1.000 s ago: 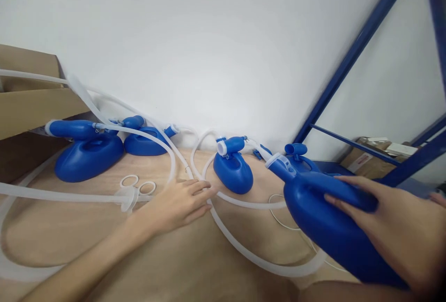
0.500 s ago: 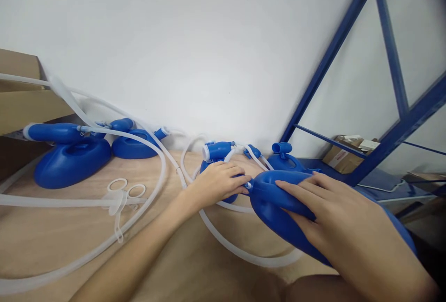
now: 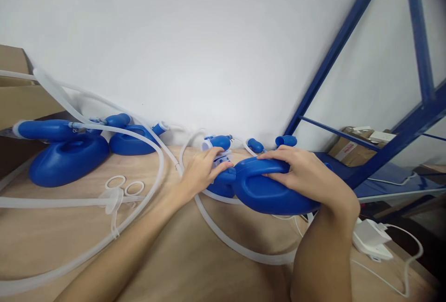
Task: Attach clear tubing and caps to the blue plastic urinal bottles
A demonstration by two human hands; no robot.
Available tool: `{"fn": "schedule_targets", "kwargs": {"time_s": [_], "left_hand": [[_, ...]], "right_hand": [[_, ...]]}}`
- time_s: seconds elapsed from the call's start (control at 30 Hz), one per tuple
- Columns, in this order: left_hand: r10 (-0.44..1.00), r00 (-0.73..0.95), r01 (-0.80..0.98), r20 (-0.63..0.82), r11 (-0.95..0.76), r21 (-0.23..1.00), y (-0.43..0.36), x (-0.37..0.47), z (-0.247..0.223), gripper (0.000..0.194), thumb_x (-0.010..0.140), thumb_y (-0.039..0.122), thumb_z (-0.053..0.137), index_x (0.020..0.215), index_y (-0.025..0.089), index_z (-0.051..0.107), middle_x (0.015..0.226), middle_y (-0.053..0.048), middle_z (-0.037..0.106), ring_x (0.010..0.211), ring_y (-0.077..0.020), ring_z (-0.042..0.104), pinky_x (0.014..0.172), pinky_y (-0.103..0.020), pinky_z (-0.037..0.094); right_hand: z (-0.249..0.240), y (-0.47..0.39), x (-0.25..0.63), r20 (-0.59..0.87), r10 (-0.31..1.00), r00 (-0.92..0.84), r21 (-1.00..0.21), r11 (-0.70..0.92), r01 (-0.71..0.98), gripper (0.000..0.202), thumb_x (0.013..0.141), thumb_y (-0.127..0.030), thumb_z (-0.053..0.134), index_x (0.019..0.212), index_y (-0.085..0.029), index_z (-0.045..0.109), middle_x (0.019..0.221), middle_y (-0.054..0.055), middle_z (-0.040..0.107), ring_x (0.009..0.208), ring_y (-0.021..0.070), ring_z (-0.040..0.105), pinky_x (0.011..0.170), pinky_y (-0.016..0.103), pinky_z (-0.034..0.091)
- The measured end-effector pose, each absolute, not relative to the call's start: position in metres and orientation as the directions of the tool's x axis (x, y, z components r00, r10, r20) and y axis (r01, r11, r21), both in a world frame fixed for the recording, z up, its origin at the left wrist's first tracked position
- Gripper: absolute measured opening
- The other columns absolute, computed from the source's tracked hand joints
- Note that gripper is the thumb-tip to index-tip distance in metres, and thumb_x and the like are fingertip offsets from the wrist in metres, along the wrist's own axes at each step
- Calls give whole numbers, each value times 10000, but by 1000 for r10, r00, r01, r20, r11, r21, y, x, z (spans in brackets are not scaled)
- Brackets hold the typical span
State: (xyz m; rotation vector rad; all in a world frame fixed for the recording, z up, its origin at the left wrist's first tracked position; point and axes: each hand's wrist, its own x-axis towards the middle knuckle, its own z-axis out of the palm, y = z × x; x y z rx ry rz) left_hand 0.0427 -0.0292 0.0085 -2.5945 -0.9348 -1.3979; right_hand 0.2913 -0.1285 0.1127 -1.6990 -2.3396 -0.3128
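Note:
My right hand (image 3: 296,167) is closed around the handle of a blue plastic urinal bottle (image 3: 258,200), held tilted above the table with its neck end to the left. At that end, my left hand (image 3: 202,169) has its thumb and forefinger around the neck, beside a clear whitish cap-like piece (image 3: 223,157). The bottle partly overlaps another blue bottle (image 3: 221,187) behind it. Under the hands, a white flexible tube (image 3: 237,246) curves across the table.
Two more blue bottles, one near (image 3: 69,162) and one farther back (image 3: 134,141), sit at left with tubes. White rings (image 3: 134,188) lie near a clear strap piece (image 3: 113,202). A cardboard box (image 3: 31,102) stands far left, a blue metal shelf (image 3: 331,55) right, a white plug adapter (image 3: 372,237) lower right.
The held bottle has swung away from me and left, now more level, and my right hand went with it. My left thumb and forefinger now frame the neck end. The view has shifted slightly.

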Motion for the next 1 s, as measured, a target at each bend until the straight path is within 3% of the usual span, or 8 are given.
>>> {"fn": "schedule_targets", "kwargs": {"time_s": [0.1,0.23,0.43,0.6,1.0], "left_hand": [[610,441,554,658,-762,334,-32,38,18,471,978,615,563,1099,180,697,1180,-107,739,1081,-282,689,909,-369,524],[783,404,623,472,-614,486,-37,45,14,493,1057,532,406,821,189,669,904,-96,745,886,-270,695,795,-366,499],[819,287,581,497,-561,590,-36,67,-10,436,1093,348,287,896,185,641,941,-103,736,880,-251,697,803,-364,486],[795,291,513,532,-599,615,-27,70,-22,441,1090,346,301,879,186,653,940,-91,737,904,-245,693,847,-366,507],[786,261,399,560,-616,679,-25,82,-37,451,1072,360,336,871,192,703,929,-92,758,917,-248,714,866,-350,533]], "right_hand": [[114,-129,295,300,921,-247,4,258,966,377,921,-305,615,1281,-348,716,1201,18,763,1086,281,717,928,421,533],[116,-134,290,292,940,-179,30,178,984,397,935,-309,592,1318,-342,693,1245,44,751,1124,314,704,933,458,519],[118,-145,267,289,939,-185,173,139,975,346,949,-261,574,1247,-348,727,1154,49,764,1081,309,712,770,372,512],[120,-147,262,293,929,-228,262,151,953,366,943,-237,604,1256,-371,738,1127,44,771,1034,290,722,715,331,494],[122,-155,261,284,926,-249,340,146,929,301,912,-202,665,1158,-326,785,970,39,789,907,259,734,641,301,452]]}}
